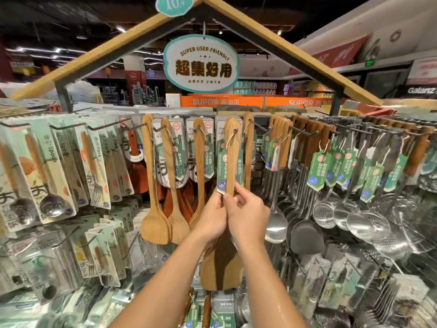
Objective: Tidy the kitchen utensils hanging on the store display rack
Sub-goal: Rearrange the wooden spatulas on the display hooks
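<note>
Head view: both hands grip one wooden spatula (pixel 231 159) at mid-handle, rack centre. Left hand (pixel 211 217) fingers curl round it; right hand (pixel 248 215) fingers pinch it. Its top hole hangs on a hook (pixel 238 131), green tag (pixel 223 170) beside handle.

spatula (pixel 230 147) mid-handle behind hands, top price sign (pixel 173 4) cropped

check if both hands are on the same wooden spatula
Yes: the left hand and the right hand both grip the handle of one wooden spatula just below its green tag.
</note>
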